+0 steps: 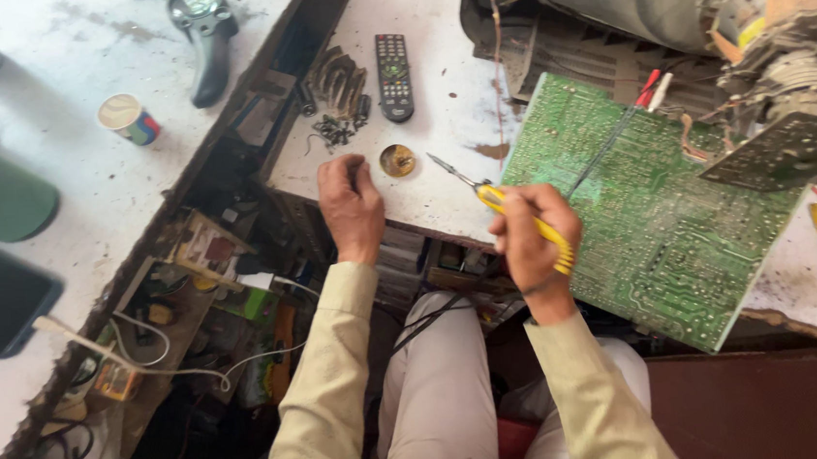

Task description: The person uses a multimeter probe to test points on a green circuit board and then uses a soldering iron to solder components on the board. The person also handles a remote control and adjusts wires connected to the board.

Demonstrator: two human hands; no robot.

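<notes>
Your right hand (531,239) closes around the yellow-handled soldering iron (509,214), tip toward ten o'clock beside the green circuit board (661,229); steady it while your curled left hand (350,205) rests empty on the tabletop (446,90).

Wearer as I see it from the head camera: two bare hands, left hand (352,208) and right hand (532,239), no gloves, rings or watch that I can make out. Long sleeves, pale beige-khaki, plain woven cloth: left sleeve (321,382), right sleeve (592,395), each ending at the wrist in a simple cuff. Creases run along both forearms. Trousers (441,392) light grey-white, wrinkled over the thighs. No markings or patterns visible on any garment.
</notes>
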